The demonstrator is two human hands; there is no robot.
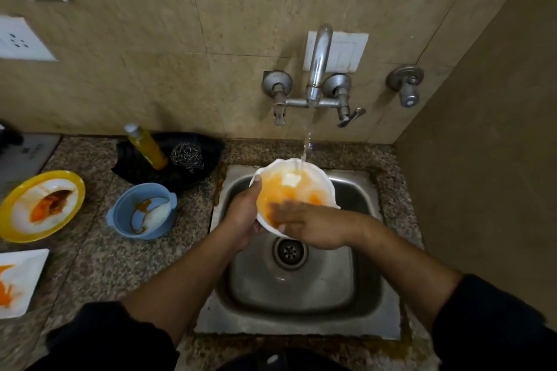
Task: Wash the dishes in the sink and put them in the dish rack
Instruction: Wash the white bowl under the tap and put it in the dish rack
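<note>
A white scalloped bowl smeared with orange sauce is held over the steel sink, under water running from the tap. My left hand grips the bowl's left rim, thumb on the edge. My right hand lies with its fingers flat inside the bowl, blurred, rubbing the orange residue. No dish rack is in view.
On the granite counter at the left stand a dirty blue bowl, a yellow-rimmed plate and a white square plate, all sauce-stained. A soap bottle and steel scrubber sit on a black tray behind. A wall closes in on the right.
</note>
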